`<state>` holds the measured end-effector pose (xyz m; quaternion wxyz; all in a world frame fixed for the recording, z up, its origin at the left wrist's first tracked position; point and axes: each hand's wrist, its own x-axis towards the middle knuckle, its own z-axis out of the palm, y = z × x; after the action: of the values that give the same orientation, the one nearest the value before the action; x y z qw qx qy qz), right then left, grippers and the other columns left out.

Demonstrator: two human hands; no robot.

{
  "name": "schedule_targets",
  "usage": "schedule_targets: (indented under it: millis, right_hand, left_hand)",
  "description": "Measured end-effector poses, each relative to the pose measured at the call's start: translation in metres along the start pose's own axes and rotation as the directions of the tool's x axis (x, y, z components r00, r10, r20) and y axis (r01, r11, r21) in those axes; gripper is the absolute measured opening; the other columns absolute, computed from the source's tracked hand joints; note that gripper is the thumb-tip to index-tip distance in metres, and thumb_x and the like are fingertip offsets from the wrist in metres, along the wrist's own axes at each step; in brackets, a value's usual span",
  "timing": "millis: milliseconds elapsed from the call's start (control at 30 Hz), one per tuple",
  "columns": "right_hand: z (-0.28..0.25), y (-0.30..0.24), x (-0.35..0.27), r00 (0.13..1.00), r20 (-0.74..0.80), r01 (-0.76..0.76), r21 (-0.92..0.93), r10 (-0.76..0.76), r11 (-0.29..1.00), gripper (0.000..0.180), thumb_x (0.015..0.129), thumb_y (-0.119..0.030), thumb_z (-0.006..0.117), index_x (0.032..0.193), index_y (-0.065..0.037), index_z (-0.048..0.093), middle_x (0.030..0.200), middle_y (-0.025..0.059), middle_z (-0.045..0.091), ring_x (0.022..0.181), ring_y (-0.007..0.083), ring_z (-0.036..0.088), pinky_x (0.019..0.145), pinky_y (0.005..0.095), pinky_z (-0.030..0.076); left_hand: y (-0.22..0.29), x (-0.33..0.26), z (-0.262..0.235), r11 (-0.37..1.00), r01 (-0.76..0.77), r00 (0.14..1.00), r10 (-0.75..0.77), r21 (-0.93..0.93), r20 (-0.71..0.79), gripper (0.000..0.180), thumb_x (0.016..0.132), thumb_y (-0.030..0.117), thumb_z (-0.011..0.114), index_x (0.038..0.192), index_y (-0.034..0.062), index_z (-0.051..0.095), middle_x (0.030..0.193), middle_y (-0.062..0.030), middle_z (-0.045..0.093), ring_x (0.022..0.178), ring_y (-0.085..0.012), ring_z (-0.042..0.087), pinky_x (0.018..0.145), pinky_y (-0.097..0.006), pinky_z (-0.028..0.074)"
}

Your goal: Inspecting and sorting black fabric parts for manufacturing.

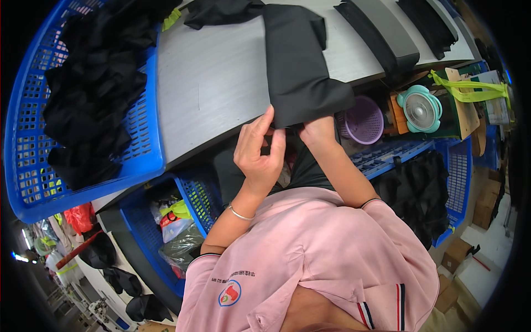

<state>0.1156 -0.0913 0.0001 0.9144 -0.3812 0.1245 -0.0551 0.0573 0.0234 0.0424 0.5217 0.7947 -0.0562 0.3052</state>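
A long black fabric piece point(296, 66) lies folded on the grey tabletop, its near end reaching over the table's front edge. At its near left corner, my left hand point(259, 150) holds the cloth, index fingertip on the side edge and thumb by the lower edge. My right hand point(319, 130) reaches under the near end of the same piece; the cloth covers its fingers, so their grip is hidden. Another bunched part of black fabric point(224, 12) lies at the far end, against the long piece.
A blue basket point(157, 133) heaped with black fabric point(94, 94) stands at the left. Dark stacked strips point(381, 33) lie far right on the table point(210, 83). Below the right side are a purple basket point(365, 119), a turquoise fan point(421, 109) and black cloth point(415, 193) in another blue basket.
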Motion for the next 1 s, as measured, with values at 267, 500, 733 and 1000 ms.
schedule_targets:
  millis: [267,500,733,1000]
  right_hand:
    - [-0.031,0.011,0.022,0.776,0.619,0.581,-0.776,0.121,0.246,0.031,0.089,-0.006,0.057,0.12,0.0,0.06,0.121,0.0228,0.06,0.11,0.0327,0.06,0.093,0.0419,0.048]
    - [-0.004,0.02,-0.003,0.55,0.799,0.765,-0.599,-0.243,-0.238,0.02,0.077,-0.008,0.061,0.095,-0.001,0.068,0.088,0.0165,0.066,0.08,0.0372,0.063,0.072,0.0457,0.051]
    - [0.015,0.027,-0.009,0.852,0.373,0.497,-0.795,0.367,-0.347,0.025,0.081,-0.008,0.062,0.105,-0.005,0.069,0.108,0.0172,0.064,0.106,0.034,0.061,0.089,0.0524,0.049]
    - [0.024,0.03,0.019,0.68,0.623,0.729,-0.515,0.387,-0.45,0.035,0.088,-0.021,0.061,0.122,-0.013,0.064,0.124,0.0102,0.06,0.11,0.0285,0.058,0.089,0.0486,0.043]
  left_hand:
    - [-0.063,-0.024,-0.008,0.551,0.67,0.673,-0.733,-0.498,0.095,0.023,0.099,0.008,0.054,0.112,-0.002,0.07,0.084,-0.0044,0.071,0.07,-0.0064,0.061,0.06,-0.021,0.044]
    - [-0.071,-0.037,0.016,0.272,0.706,0.572,-0.764,-0.654,0.299,0.019,0.101,0.011,0.052,0.098,0.0017,0.068,0.086,-0.0055,0.071,0.069,-0.0094,0.061,0.058,-0.022,0.041]
    - [-0.076,-0.047,0.03,0.114,0.757,0.521,-0.7,-0.644,0.488,0.01,0.092,0.007,0.06,0.091,0.0013,0.067,0.084,-0.0031,0.069,0.071,-0.0085,0.062,0.064,-0.024,0.048]
    - [-0.08,-0.037,0.033,0.235,0.764,0.546,-0.733,-0.601,0.407,0.014,0.098,0.011,0.059,0.094,-0.0001,0.067,0.086,-0.0002,0.067,0.072,-0.0053,0.055,0.065,-0.023,0.045]
